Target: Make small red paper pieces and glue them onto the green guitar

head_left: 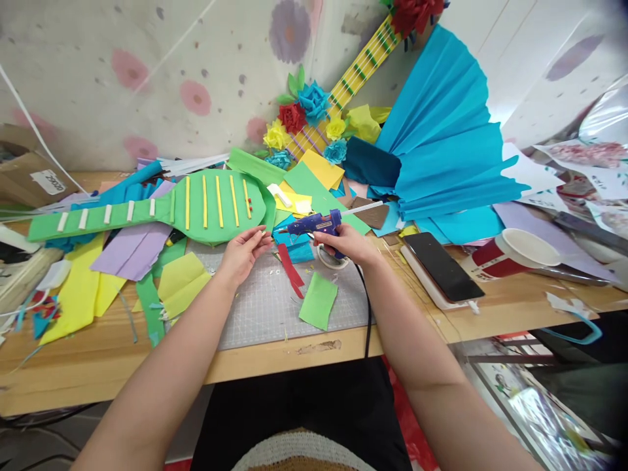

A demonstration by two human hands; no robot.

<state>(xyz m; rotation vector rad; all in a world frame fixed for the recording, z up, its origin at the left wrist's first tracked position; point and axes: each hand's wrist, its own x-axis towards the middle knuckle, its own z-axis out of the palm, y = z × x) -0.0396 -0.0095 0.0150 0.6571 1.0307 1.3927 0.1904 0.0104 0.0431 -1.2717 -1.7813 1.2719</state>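
Note:
My right hand is wrapped round a blue hot glue gun, a glue stick jutting from its back end. The nozzle points left, towards my left hand. Those left fingers are pinched together around something small and pale that I cannot make out. Just beyond them lies a green paper guitar with yellow strips across its body and white ones along its neck. Beneath my hands, a red paper strip and a green paper piece rest on a grey cutting mat.
A yellow paper guitar with paper flowers leans on the wall beside blue pleated paper. To the right are a phone and a paper cup. The gun's black cord hangs over the table edge. Scissors handles lie below the gun.

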